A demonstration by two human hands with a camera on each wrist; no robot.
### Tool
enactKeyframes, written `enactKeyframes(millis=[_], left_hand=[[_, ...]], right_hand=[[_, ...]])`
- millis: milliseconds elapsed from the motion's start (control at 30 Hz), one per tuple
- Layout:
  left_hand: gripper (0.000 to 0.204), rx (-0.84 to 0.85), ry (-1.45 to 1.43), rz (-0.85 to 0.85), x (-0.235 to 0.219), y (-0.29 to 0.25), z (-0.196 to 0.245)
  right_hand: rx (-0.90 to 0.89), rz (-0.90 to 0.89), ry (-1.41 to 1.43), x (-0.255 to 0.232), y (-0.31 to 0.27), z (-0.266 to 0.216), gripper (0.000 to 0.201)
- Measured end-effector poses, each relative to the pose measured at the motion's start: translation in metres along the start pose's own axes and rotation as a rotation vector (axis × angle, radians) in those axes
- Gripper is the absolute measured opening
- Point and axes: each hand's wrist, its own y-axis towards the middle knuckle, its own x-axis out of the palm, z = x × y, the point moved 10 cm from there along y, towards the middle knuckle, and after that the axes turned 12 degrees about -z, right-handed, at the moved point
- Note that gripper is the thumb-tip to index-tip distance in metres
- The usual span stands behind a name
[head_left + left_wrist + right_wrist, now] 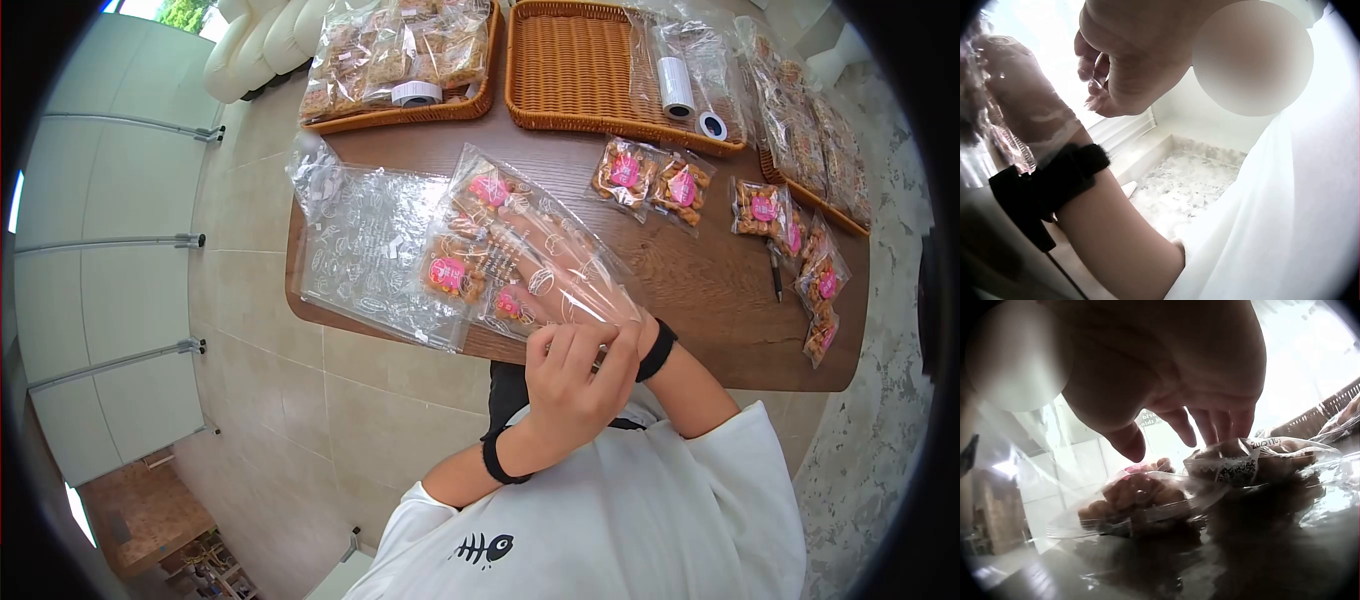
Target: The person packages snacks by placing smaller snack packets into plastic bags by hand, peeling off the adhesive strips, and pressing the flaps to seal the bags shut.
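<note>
My left hand [578,372] pinches the mouth of a clear plastic bag [585,228] printed with white drawings. My right hand [548,256] reaches inside this bag up to the wrist, seen through the film. Small snack packets with pink labels, including an upper one [489,190], a left one [447,272] and a lower one [508,302], lie around the fingertips inside. In the right wrist view, the right hand's fingers [1127,441] extend down over two packets, a near one [1132,499] and one with printed lettering [1249,461]. The left wrist view shows the left hand [1138,53] beside the bagged right hand.
Another clear printed bag [372,252] lies flat at the left of the wooden table [690,275]. More labelled packets [625,172] and a pen [776,278] lie at the right. Wicker baskets [570,60] line the back, with bagged snacks and a label roll [676,85].
</note>
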Motion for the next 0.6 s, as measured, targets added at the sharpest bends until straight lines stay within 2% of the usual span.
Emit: enactKeyframes(millis=[600], left_hand=[[0.039, -0.004, -0.009, -0.011, 0.001, -0.003, -0.001]], right_hand=[[-0.046, -0.121, -0.062, 0.016, 0.008, -0.004, 0.04]])
